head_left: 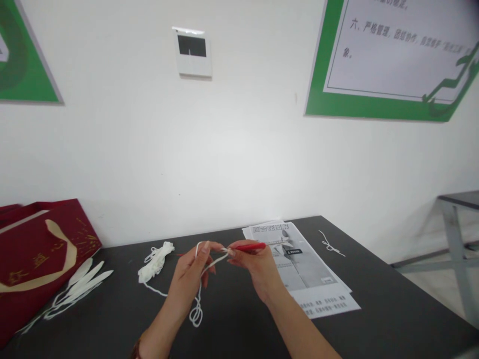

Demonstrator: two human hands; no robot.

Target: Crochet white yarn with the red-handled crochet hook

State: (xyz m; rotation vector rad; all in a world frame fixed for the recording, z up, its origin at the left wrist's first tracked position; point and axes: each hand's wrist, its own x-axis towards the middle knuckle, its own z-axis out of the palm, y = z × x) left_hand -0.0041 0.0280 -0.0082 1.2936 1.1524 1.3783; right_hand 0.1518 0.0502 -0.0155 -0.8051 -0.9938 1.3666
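Observation:
White yarn (215, 263) runs between my two hands above the dark table. My left hand (193, 264) is closed on the yarn, with a strand looped over a finger and a tail dangling below. In my right hand (258, 267) is a crochet hook with a red handle (250, 247); its tip meets the yarn at my fingertips, where the small worked part is mostly hidden. A strand leads from my left hand back to a bundle of white yarn (155, 262) lying on the table.
Printed sheets (314, 279) lie behind my right hand, and a short knotted piece of white yarn (329, 245) is farther right. At left, several white leaf-shaped pieces (84, 281) with trailing strands rest beside a dark red gift bag (41, 254). The black table (374, 309) meets a white wall.

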